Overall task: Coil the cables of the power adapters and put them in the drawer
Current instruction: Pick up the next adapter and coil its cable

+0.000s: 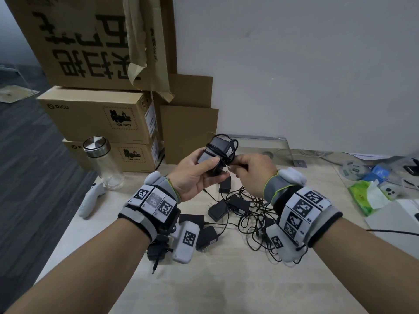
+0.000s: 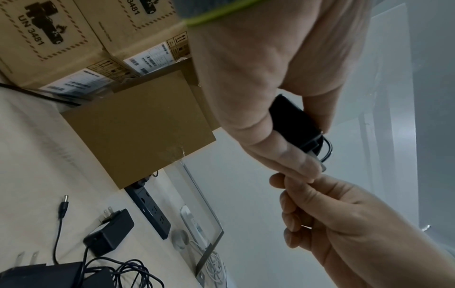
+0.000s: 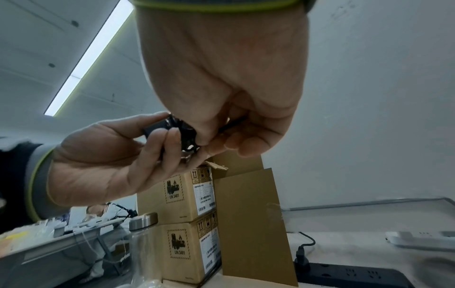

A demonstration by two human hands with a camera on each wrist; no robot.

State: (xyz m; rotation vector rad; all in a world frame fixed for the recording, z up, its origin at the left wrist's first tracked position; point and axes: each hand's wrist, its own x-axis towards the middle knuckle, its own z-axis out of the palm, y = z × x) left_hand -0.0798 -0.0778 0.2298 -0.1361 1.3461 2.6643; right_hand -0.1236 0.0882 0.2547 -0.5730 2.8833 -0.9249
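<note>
A black power adapter with its cable wound round the body is held up above the table. My left hand grips the adapter, thumb across its face; its body shows under the fingers in the left wrist view. My right hand pinches the cable's end right beside the adapter. Several more black adapters lie below on the table in a tangle of loose cables. No drawer is in view.
Stacked cardboard boxes stand at the back left, a glass bottle with a steel lid in front of them. A black power strip lies by the wall. A green tissue pack and clutter sit at the right. A white controller lies near the left table edge.
</note>
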